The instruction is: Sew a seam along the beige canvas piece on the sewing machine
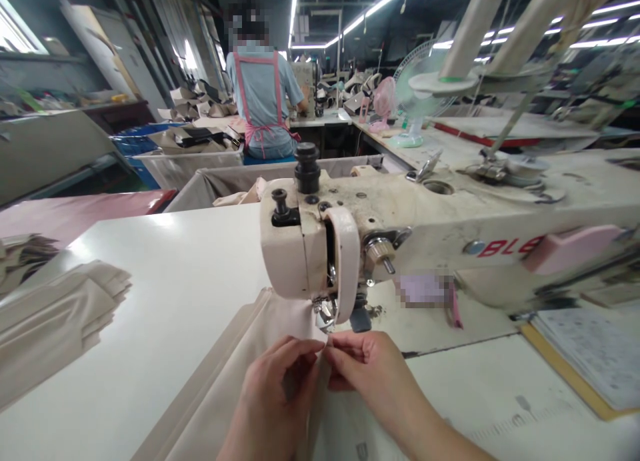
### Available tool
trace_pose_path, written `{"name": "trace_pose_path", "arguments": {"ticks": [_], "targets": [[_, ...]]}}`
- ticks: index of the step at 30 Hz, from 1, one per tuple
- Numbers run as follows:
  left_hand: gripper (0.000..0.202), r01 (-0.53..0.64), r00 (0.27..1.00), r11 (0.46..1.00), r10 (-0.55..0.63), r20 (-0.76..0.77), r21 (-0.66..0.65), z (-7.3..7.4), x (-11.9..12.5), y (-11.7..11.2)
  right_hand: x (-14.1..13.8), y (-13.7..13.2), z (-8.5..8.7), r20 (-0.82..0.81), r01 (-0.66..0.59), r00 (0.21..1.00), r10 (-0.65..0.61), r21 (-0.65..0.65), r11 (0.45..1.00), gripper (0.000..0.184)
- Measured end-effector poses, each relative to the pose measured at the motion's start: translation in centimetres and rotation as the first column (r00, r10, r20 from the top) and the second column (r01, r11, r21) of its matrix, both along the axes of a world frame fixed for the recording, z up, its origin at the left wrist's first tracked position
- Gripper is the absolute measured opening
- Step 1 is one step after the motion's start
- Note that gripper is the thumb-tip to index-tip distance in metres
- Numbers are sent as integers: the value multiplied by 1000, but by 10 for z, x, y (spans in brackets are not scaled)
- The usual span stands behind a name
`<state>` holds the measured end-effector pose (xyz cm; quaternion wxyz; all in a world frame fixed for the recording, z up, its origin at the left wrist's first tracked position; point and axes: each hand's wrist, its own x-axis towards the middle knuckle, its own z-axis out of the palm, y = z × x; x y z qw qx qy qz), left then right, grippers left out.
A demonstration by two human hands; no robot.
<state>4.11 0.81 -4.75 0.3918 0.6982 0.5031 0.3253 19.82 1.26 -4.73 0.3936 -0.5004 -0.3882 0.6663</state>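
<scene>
A long beige fabric piece (220, 374) runs from the lower edge of the view up to the needle area of a cream sewing machine (295, 261). My left hand (280, 387) pinches the right edge of this fabric just in front of the presser foot (326, 311). Touching it at the fingertips, my right hand (367, 364) is closed on the same edge, thumb against forefinger. The far end of the fabric passes under the machine head, where the needle is hard to make out.
Stacked beige fabric pieces (65, 307) lie on the white table (165, 247) at left. A clipboard with paper (590, 354) rests at right. Thread cones (470, 34) stand above the machine. Beyond fabric-lined bins (195, 167), a person in a pink apron (263, 94) sits facing away.
</scene>
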Motion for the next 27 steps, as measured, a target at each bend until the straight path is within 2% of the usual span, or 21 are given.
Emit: {"name": "trace_pose_path", "arguments": {"ticks": [5, 8, 16, 19, 21, 24, 27], "targets": [[19, -101, 992, 970, 81, 98, 222, -3, 9, -11, -2, -3, 1, -4, 12, 1000, -12, -1, 1000, 22], [22, -118, 989, 957, 89, 115, 266, -6, 11, -11, -2, -3, 1, -28, 14, 1000, -14, -8, 1000, 23], [22, -79, 989, 971, 48, 140, 224, -6, 11, -12, 0, -4, 2, -50, 16, 999, -17, -24, 1000, 21], [24, -11, 983, 989, -16, 181, 147, -2, 5, -9, 0, -4, 6, -57, 6, 998, -8, -30, 1000, 21], [25, 32, 988, 997, -42, 149, 68, 2, 0, 0, -2, -3, 7, -68, 13, 998, -15, -35, 999, 25], [22, 77, 997, 996, -77, -1, 35, 8, -9, 24, -6, -2, 6, -85, 27, 996, -29, -32, 999, 29], [16, 229, 967, 972, -233, -104, -44, 16, -14, 49, -8, -1, 3, -58, 44, 997, -45, -26, 999, 29]]}}
